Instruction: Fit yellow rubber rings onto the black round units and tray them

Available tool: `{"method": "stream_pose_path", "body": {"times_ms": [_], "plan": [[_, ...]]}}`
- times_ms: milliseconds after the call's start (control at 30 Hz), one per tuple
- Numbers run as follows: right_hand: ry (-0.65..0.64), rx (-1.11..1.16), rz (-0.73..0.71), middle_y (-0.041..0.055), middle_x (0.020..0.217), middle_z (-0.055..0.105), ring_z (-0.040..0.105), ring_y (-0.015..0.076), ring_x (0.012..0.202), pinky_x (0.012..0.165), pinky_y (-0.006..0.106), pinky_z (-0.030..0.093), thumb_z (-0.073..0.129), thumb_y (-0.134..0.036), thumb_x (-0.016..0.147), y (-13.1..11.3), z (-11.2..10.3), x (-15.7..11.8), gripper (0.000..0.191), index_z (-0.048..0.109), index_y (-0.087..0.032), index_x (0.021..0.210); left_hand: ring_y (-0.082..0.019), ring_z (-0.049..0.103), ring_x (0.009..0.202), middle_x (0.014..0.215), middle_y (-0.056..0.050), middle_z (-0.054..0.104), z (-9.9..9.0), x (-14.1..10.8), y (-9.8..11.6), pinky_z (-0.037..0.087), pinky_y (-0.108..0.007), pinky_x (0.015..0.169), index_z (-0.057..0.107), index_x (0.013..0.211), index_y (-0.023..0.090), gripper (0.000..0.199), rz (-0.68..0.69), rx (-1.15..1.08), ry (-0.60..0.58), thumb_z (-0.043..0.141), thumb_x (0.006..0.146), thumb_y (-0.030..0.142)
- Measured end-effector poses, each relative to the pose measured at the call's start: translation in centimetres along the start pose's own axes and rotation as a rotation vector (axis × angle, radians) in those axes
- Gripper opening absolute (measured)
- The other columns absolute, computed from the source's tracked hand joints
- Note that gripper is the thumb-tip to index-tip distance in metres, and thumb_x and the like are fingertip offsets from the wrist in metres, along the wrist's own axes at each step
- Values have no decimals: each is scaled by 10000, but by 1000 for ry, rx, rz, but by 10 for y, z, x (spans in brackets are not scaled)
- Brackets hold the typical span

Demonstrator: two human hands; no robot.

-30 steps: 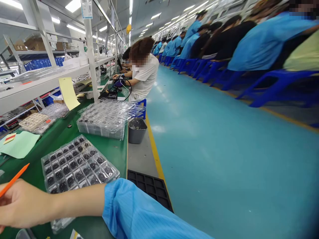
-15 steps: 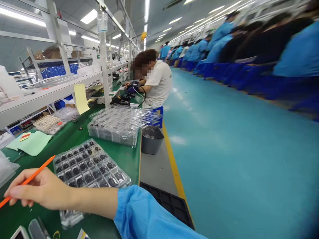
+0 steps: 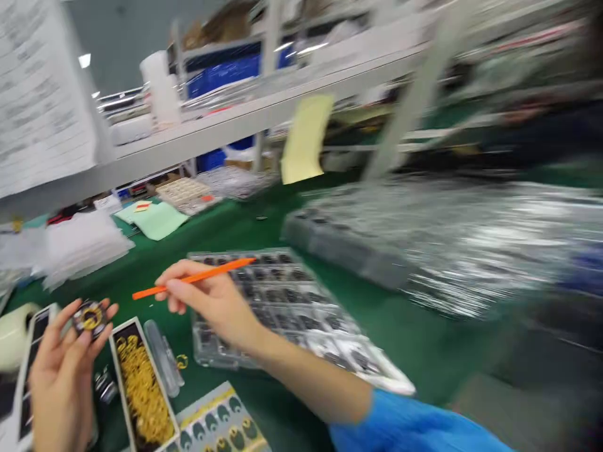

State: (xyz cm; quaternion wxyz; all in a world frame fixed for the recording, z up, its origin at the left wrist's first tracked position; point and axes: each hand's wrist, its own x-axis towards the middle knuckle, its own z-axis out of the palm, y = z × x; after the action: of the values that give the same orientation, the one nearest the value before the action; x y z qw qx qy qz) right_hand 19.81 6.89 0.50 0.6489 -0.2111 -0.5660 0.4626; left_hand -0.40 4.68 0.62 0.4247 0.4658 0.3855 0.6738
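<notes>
My left hand (image 3: 63, 370), low at the left, grips a small round black part (image 3: 95, 309) with a gold ring in its middle. Held like a pen in my right hand (image 3: 211, 304) is a thin orange stick (image 3: 230, 265), its pointed end toward the upper right. Under my right forearm lies a clear compartment tray (image 3: 294, 298) with black round parts in its cells. Between the hands, nearer to me, stands a narrow white-rimmed box (image 3: 124, 326) full of gold rings (image 3: 144, 383). A single gold ring (image 3: 181, 361) lies beside it.
Stacked clear trays (image 3: 348, 242), blurred, stand at the right of the green table (image 3: 221, 229). A sticker sheet (image 3: 226, 417) lies in front. White foam bags (image 3: 85, 245) are at the left. Above runs a shelf rail (image 3: 235, 129) with a hanging yellow paper (image 3: 306, 141).
The view has swung left from the aisle to the table. My left hand with the round part has come into view. My right hand still holds the orange stick.
</notes>
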Motion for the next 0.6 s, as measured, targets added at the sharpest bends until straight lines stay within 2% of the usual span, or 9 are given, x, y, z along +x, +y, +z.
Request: {"method": "stream_pose_path", "body": {"times_ms": [133, 233, 333, 500, 600], "plan": [[18, -212, -95, 23, 709, 663, 617, 108, 591, 547, 178, 513, 655, -313, 904, 3, 1, -8, 156, 697, -172, 852, -288, 686, 1038, 1056, -111, 732, 10, -3, 0, 613, -301, 828, 620, 1108, 179, 303, -15, -94, -58, 729, 827, 207], [-53, -313, -212, 4, 745, 679, 645, 104, 631, 583, 153, 535, 616, -256, 948, 5, 2, -15, 108, 706, -226, 896, -265, 677, 1066, 1097, -114, 721, 9, -5, -3, 602, -298, 861, 606, 1126, 181, 241, -4, -143, -123, 661, 891, 187], [-137, -372, -299, -5, 779, 694, 665, 113, 691, 632, 153, 555, 565, -183, 966, 6, 5, -23, 147, 692, -256, 956, -250, 669, 1088, 1120, -89, 717, 9, -8, -6, 598, -306, 887, 619, 1125, 197, 200, 26, -169, -201, 620, 927, 171], [-105, -457, -277, 9, 796, 703, 681, 141, 683, 600, 192, 557, 557, -92, 930, 10, 15, -29, 195, 683, -236, 964, -239, 646, 1133, 1183, -71, 694, 12, -15, -11, 595, -288, 897, 627, 1166, 231, 212, 45, -168, -264, 571, 971, 172], [-88, -434, -273, 2, 822, 707, 690, 132, 689, 638, 195, 564, 564, -86, 926, 17, 20, -28, 191, 684, -231, 963, -241, 642, 1139, 1186, -70, 693, 13, -17, -14, 596, -287, 895, 630, 1166, 235, 207, 38, -167, -271, 575, 973, 182]]}}
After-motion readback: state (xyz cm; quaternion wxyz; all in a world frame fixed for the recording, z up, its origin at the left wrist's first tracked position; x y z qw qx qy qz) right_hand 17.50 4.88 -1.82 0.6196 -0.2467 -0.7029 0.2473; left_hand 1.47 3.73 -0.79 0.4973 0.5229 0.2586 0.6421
